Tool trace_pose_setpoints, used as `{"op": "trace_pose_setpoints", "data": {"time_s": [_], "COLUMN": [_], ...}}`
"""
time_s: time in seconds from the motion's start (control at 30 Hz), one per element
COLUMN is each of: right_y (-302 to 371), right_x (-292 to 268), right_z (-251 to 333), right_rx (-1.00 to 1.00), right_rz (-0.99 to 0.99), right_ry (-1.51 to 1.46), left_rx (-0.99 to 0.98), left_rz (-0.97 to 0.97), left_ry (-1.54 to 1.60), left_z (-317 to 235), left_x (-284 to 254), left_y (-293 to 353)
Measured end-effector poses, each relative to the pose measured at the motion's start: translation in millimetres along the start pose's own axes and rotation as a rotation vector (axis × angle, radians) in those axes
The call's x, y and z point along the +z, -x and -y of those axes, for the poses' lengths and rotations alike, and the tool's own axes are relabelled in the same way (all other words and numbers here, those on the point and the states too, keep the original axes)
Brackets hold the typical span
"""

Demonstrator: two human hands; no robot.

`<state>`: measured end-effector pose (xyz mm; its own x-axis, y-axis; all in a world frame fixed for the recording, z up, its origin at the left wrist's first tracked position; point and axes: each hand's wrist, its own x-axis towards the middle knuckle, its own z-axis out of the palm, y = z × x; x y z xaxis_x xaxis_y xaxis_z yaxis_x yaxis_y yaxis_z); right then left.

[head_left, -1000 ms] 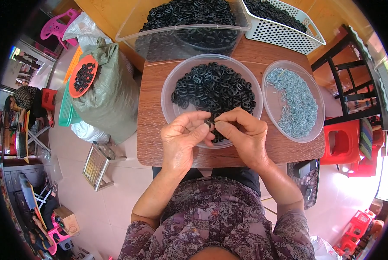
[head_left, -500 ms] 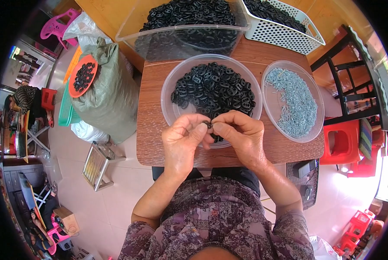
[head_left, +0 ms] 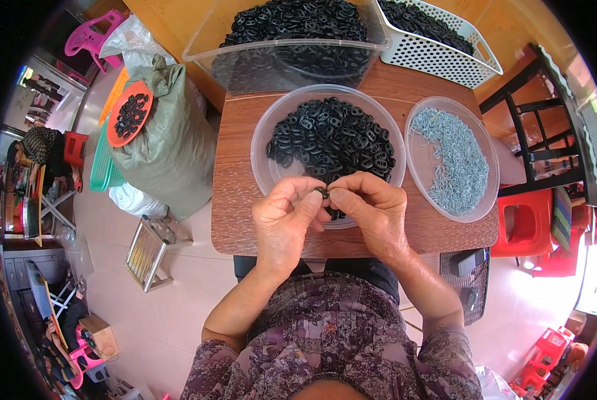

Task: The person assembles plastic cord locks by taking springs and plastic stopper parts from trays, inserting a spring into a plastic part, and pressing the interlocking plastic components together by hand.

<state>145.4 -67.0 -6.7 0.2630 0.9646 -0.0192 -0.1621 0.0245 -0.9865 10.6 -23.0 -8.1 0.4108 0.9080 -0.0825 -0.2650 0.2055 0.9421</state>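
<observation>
Together the left hand (head_left: pixel 286 223) and right hand (head_left: pixel 372 217) pinched one small black ring (head_left: pixel 322 194) between thumb and fingertips, over the 6 o'clock rim of the clear bowl (head_left: pixel 264 170) of black rings. Fingers covered most of the ring, so its long axis and facing could not be told. At 3 o'clock sat a bowl of grey pins (head_left: pixel 453 159), on the wooden table (head_left: pixel 235 200).

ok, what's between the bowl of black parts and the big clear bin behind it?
Head view: bare wooden table, just a narrow strip between bowl and clear bin.
</observation>
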Motion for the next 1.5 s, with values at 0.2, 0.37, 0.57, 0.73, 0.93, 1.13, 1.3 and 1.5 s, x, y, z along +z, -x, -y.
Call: {"op": "trace_pose_setpoints", "data": {"time_s": [0.2,0.37,0.57,0.73,0.93,1.13,1.3,1.5], "right_y": [0,1,-1,-5,-7,-5,-8,-17], "right_x": [0,2,4,1,5,5,4,11], "right_z": [-2,-3,-7,-5,-4,7,0,1], "right_rx": [-0.005,-0.033,-0.304,-0.483,-0.375,-0.13,-0.149,-0.214], "right_rz": [0.003,0.006,-0.047,0.036,0.024,0.032,0.049,0.08], "right_ry": [0.001,0.045,0.332,0.497,0.37,0.18,0.246,0.35], "left_rx": [0.002,0.021,0.063,0.07,0.05,0.026,0.024,0.079], "left_rz": [-0.014,-0.04,-0.084,-0.081,-0.096,-0.089,-0.098,-0.13], "left_ry": [-0.018,-0.056,-0.124,-0.138,-0.084,-0.078,-0.099,-0.079], "left_z": [2,1,1,6,-3,-3,-2,-5], "left_x": [0,4,9,5,5,2,4,0], "left_y": [1,2,7,9,2,2,3,-4]}}
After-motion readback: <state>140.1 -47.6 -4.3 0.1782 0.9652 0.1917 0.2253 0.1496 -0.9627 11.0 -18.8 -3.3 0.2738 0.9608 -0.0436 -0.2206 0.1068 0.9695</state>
